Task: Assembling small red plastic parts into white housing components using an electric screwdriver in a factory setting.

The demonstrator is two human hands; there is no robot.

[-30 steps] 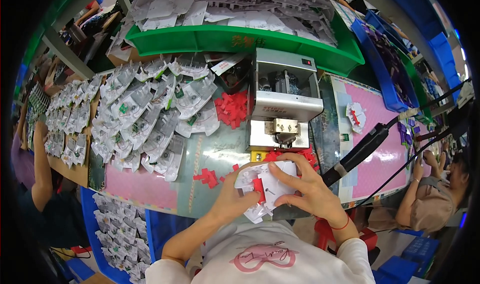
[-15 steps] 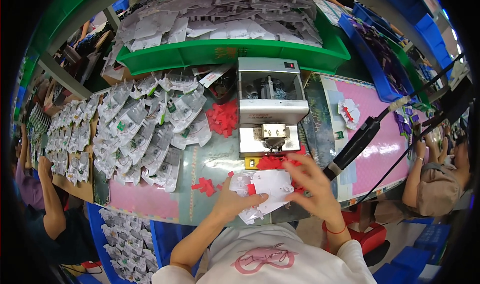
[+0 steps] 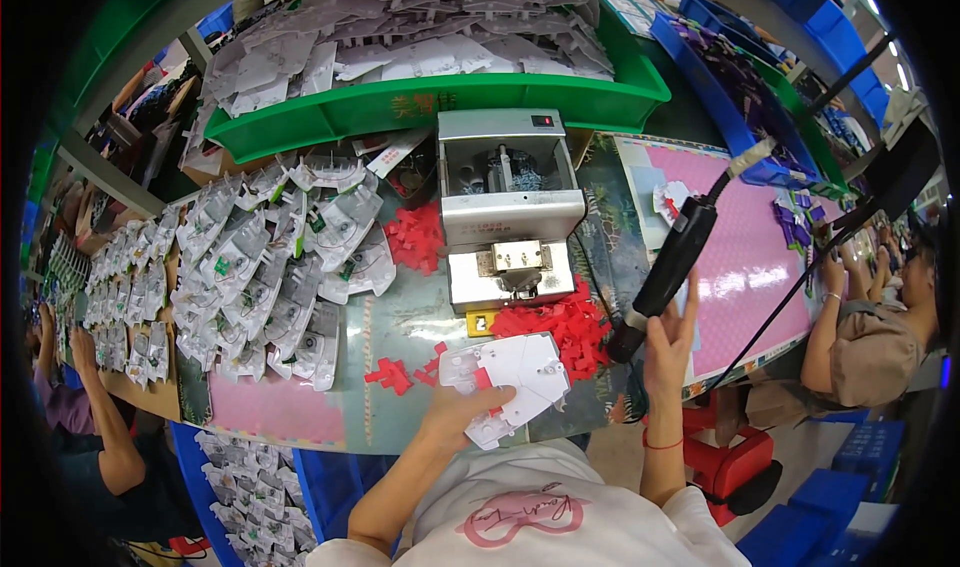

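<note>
My left hand [image 3: 458, 414] grips a white plastic housing [image 3: 532, 385] at its left side, thumb on top beside a small red piece [image 3: 483, 378]. The housing is held over the table's front edge. My right hand [image 3: 668, 355] is raised to the right of it, fingers stretched apart, beside the lower end of a black electric screwdriver [image 3: 665, 275]. Whether the thumb touches the tool I cannot tell. A silver screw feeder [image 3: 512, 212] with loose screws stands beyond the housing. At its front lies a heap of red pieces [image 3: 570, 329].
Assembled clear-and-white housings [image 3: 260, 287] pile up on the left. A green bin [image 3: 430, 112] of white panels stands at the back, a blue bin [image 3: 735, 117] at the back right. More red pieces [image 3: 413, 237] lie left of the feeder. Co-workers sit at both sides [image 3: 860, 367].
My right hand has left the housing and moved right to the screwdriver. The screwdriver now stands more upright. My left hand keeps hold of the housing. The whole view has shifted slightly.
</note>
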